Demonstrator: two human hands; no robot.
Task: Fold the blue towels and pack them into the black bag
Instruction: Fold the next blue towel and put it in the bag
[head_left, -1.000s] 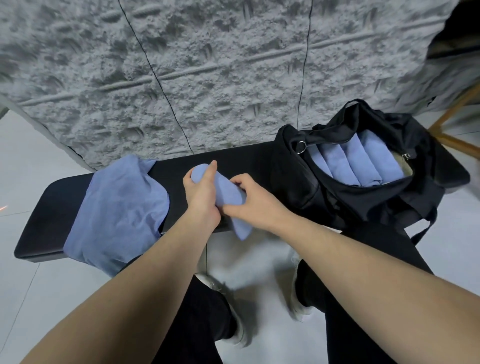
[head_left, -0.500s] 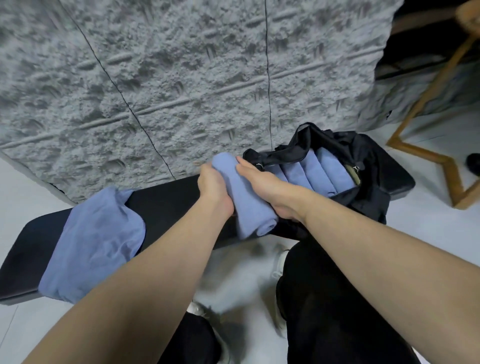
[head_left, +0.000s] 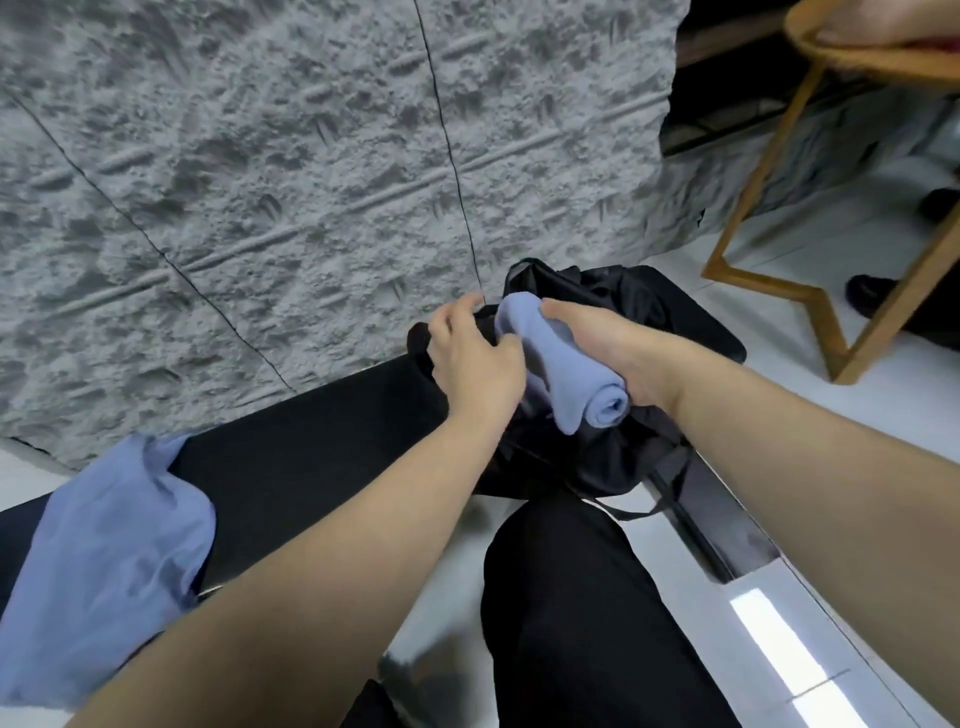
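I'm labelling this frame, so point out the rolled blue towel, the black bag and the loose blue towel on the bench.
rolled blue towel (head_left: 563, 364), head view, middle of the roll.
black bag (head_left: 613, 457), head view, near side wall.
loose blue towel (head_left: 114, 561), head view, centre of the cloth.

Black bag (head_left: 597, 457) inside hidden by hands, rolled towel (head_left: 566, 369).

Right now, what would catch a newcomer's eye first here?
A rolled blue towel in mid-frame, gripped by the right hand over the black bag, with the left hand alongside. At lower left, loose blue towels drape over the black bench.
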